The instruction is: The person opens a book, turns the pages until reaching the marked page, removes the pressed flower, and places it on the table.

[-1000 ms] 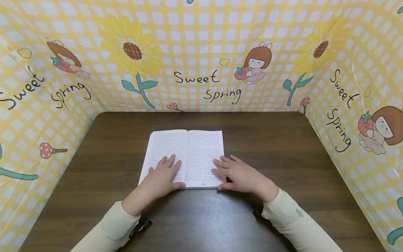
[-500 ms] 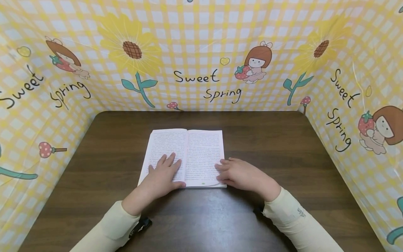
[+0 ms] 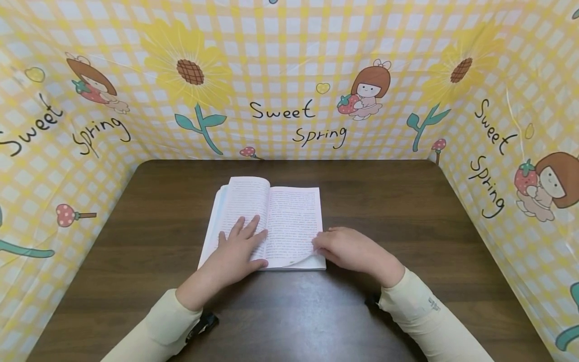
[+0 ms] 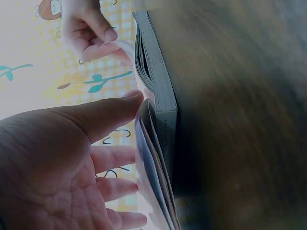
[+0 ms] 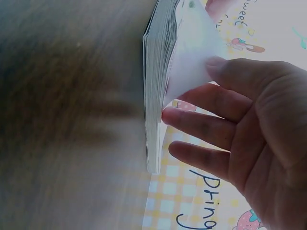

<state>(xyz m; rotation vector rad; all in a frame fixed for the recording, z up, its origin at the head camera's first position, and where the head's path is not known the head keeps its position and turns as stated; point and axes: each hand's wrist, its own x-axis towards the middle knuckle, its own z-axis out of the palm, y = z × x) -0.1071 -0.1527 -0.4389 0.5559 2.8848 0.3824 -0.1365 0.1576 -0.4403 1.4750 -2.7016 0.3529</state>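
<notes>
An open book [image 3: 291, 211] with printed text lies on the table, its spine running away from me. My left hand [image 3: 232, 256] rests on the left-hand pages with fingers spread and the thumb near the spine. Under it the left pages bow upward, and in the left wrist view a few left leaves [image 4: 156, 158] fan apart near the thumb. My right hand [image 3: 355, 251] is at the book's lower right edge, pinching the corner of a page [image 5: 194, 52] between thumb and index finger. That page curls up off the thick stack [image 5: 160, 62], while the other fingers extend beside the stack's edge.
The dark wood table [image 3: 389, 201] surrounds the book. A yellow checked cloth [image 3: 289, 60] with printed flowers and lettering stands along the back and both sides. Black straps with small devices [image 3: 202, 326] show at the wrists, partly under pale sleeves [image 3: 158, 322].
My right hand has drawn its spread fingers into a pinch and lifted the right page's lower corner. The left pages have risen and bowed, their top edge shifting upward; my left hand shifted slightly.
</notes>
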